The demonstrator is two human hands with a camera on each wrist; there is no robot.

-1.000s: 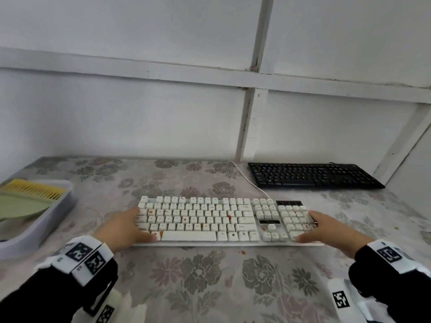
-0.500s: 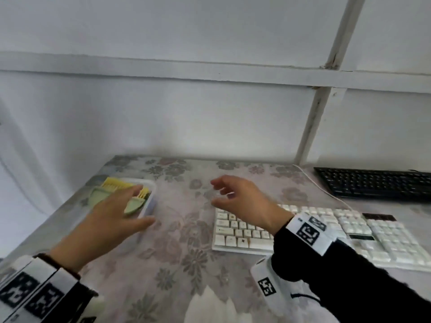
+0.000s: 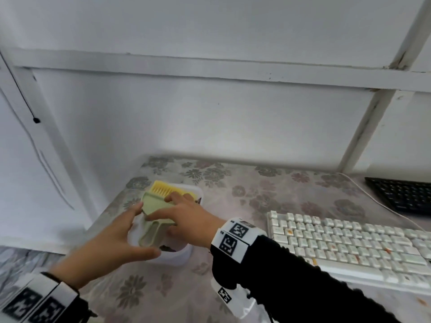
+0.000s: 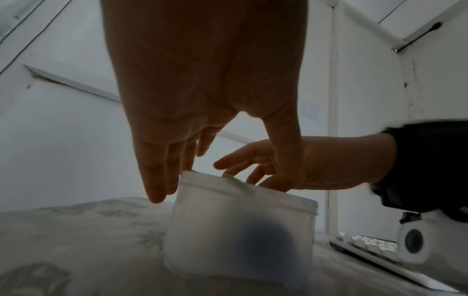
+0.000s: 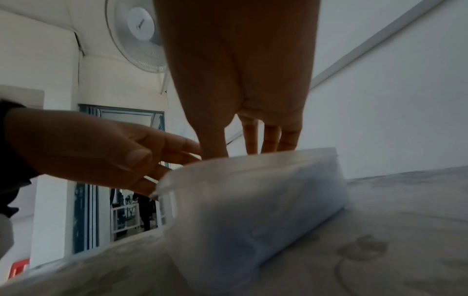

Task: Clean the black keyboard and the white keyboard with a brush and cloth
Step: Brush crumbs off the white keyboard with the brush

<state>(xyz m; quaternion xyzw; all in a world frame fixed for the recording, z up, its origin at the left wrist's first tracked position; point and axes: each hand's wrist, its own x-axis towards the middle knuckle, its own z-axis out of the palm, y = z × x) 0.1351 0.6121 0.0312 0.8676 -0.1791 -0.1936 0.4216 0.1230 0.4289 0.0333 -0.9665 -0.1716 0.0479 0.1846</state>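
A green dustpan (image 3: 158,206) with a yellow-bristled brush (image 3: 163,188) lies in a translucent white tub (image 3: 179,255) at the table's left end. My right hand (image 3: 177,213) reaches over the tub, its fingers (image 5: 271,138) straight and touching the dustpan. My left hand (image 3: 127,234) is open against the tub's near-left corner, fingers (image 4: 157,180) along the left wall (image 4: 240,230) and thumb across the front. The white keyboard (image 3: 349,248), speckled with orange stains, lies to the right. Only the left end of the black keyboard (image 3: 401,194) shows behind it. Something dark lies in the tub's bottom.
The table (image 3: 245,201) has a floral cover and stands against a white wall on the far side and the left. A white cable (image 3: 363,194) runs between the two keyboards. A wall fan (image 5: 139,36) hangs high up.
Both hands left the white keyboard and swung left to the tub. The right hand has come down onto the dustpan and the left hand has reached the tub's corner.
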